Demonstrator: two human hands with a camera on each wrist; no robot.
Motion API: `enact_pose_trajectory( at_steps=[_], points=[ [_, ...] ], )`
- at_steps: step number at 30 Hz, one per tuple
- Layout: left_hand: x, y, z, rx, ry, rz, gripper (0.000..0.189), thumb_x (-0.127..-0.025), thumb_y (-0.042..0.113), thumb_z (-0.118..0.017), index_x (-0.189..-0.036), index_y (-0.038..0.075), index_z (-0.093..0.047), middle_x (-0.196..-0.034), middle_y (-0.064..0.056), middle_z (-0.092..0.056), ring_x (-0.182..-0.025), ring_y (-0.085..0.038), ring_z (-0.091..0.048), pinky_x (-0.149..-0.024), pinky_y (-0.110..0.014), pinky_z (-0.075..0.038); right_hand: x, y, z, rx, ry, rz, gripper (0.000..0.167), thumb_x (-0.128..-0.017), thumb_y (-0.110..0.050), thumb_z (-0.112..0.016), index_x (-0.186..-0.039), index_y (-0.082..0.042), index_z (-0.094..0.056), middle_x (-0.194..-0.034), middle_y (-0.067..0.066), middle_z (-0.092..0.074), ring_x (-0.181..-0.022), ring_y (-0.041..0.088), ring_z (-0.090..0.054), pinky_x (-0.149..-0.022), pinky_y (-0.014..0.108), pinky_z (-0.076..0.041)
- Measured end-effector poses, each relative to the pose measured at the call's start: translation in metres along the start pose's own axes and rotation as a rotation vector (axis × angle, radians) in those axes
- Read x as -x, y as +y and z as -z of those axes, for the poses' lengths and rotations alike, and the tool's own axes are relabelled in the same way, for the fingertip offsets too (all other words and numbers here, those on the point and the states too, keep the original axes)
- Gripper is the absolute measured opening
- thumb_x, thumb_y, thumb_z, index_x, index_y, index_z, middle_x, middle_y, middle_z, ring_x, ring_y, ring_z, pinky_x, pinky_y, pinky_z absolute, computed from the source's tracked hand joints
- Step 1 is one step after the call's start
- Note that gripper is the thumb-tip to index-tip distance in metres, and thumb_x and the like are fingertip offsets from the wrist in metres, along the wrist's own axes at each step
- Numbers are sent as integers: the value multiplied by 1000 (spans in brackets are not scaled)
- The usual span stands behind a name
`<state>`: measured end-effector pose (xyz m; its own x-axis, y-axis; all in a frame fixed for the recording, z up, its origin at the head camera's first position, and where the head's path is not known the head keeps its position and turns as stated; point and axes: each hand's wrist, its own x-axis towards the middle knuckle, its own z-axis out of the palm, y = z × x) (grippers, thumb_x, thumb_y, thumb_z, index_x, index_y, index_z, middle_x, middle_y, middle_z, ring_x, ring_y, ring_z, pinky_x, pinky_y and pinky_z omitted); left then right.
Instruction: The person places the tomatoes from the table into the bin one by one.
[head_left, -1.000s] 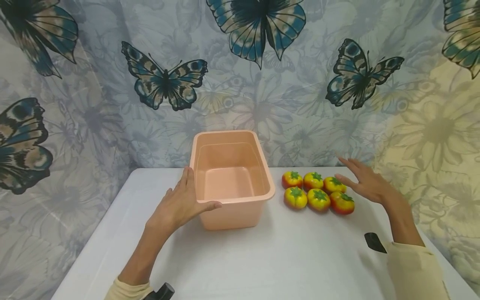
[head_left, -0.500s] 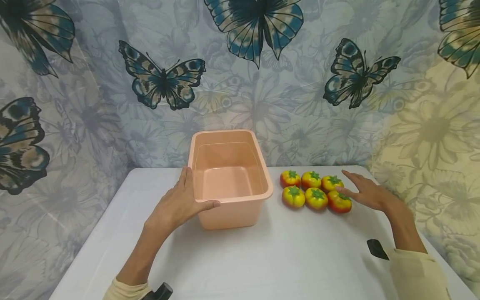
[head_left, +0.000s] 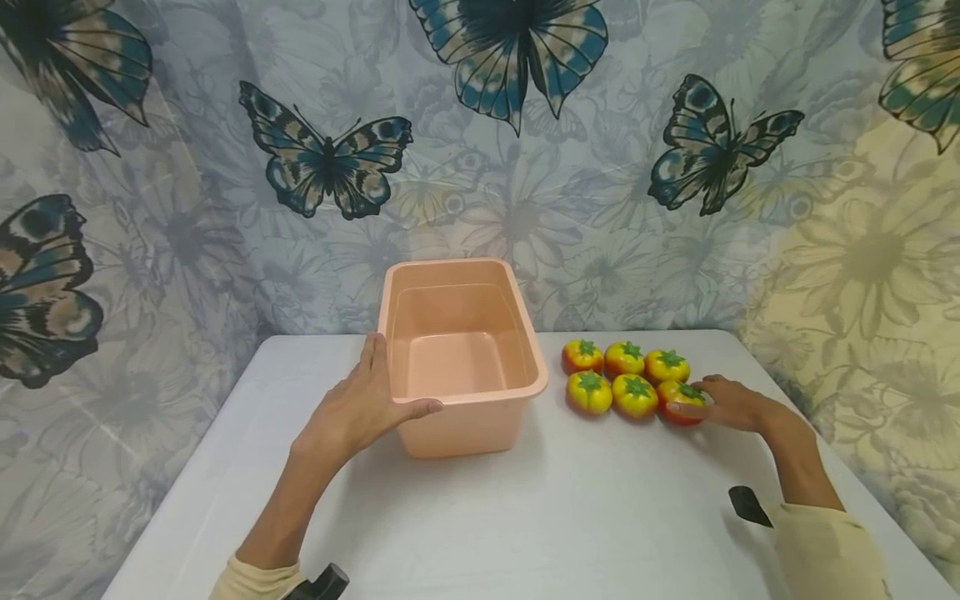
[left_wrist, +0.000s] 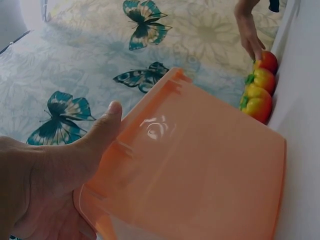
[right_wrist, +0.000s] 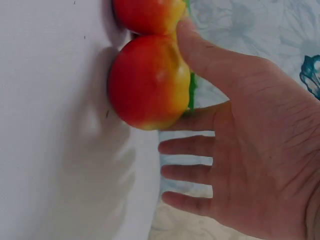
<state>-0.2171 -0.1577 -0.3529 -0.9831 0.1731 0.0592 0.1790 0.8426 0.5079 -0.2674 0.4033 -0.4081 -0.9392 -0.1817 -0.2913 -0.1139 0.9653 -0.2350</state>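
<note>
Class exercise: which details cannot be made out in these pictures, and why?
Right wrist: index fingertip of the right hand, hidden behind the lower fruit.
Right wrist: rest of the upper fruit, cut off by the top edge.
Left wrist: inside of the peach tub, hidden by its outer wall.
Head: rest of the left sleeve, cut off by the bottom edge.

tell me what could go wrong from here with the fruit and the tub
The near right fruit at the right hand sits close to the near middle fruit and the far right fruit, so lifting it might nudge them. Being round and glossy, it could also slip in the lift. The left hand rests against the near left corner of the tub; a hard push there could shift it.
</note>
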Motion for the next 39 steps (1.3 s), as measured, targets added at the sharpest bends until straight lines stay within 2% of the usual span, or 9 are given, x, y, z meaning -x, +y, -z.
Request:
enact_pose_trajectory(
  at_steps=[5,9,13,16,19,22,28,34,39],
  points=[
    [-1,0,0,22,10,-7,142,-75,86,-69,-168,10,6,-176,-20,-5,-137,-44,-55,-102,-61,-54,-1,-1,0,-28,-35,-17,97,-95,-67,-57,-134,21,-51,-134,45,-51,-119,57,-56,-101,71,-48],
    [-1,-1,-1,20,7,-6,143,-75,86,-69,-168,8,7,-176,-22,-4,-139,-45,-53,-103,-62,-53,1,-3,1,-36,-31,-7,93,-93,-65,-62,-129,20,-53,-126,38,-60,-111,48,-62,-98,66,-52],
    [0,-2,-2,18,6,-4,143,-76,85,-69,-167,6,7,-175,-23,-3,-140,-46,-52,-104,-62,-53,7,-9,9,-20,-31,0,91,-92,-64,-66,-129,18,-54,-124,35,-63,-108,45,-64,-93,63,-55],
    [0,-3,-2,18,14,-5,142,-76,84,-70,-168,7,5,-176,-22,-5,-138,-45,-54,-103,-61,-53,13,-14,17,-21,-12,12,84,-90,-62,-70,-124,13,-56,-112,26,-68,-99,37,-65,-83,52,-58],
    [0,-2,-2,18,16,-11,142,-76,84,-70,-167,6,5,-175,-23,-5,-139,-45,-54,-103,-62,-53,17,-20,24,-48,44,37,70,-88,-55,-76,-114,6,-54,-96,11,-66,-85,24,-60,-71,38,-53],
    [0,-2,-1,22,13,-9,142,-75,85,-70,-168,7,5,-176,-22,-4,-140,-45,-53,-105,-61,-52,22,-28,29,-92,122,76,65,-85,-47,-82,-111,0,-46,-91,7,-62,-79,18,-55,-66,29,-47],
    [-1,-2,-1,15,9,-1,143,-74,87,-69,-168,7,4,-176,-20,-3,-143,-45,-51,-106,-61,-52,28,-46,36,-157,279,192,72,-82,-29,-88,-119,1,-35,-98,15,-62,-81,18,-57,-64,22,-50],
    [-2,-1,-1,20,7,-12,142,-75,86,-69,-168,8,4,-176,-21,-3,-144,-44,-50,-107,-61,-52,30,-62,41,-230,357,186,79,-81,-29,-87,-124,5,-30,-107,25,-60,-88,24,-62,-67,22,-54],
    [-1,-1,-2,18,18,-20,141,-75,85,-70,-168,10,3,-176,-19,-6,-139,-42,-54,-104,-60,-54,31,-72,45,-273,427,204,78,-81,-30,-88,-122,2,-31,-104,23,-59,-84,24,-61,-65,23,-53]
  ],
)
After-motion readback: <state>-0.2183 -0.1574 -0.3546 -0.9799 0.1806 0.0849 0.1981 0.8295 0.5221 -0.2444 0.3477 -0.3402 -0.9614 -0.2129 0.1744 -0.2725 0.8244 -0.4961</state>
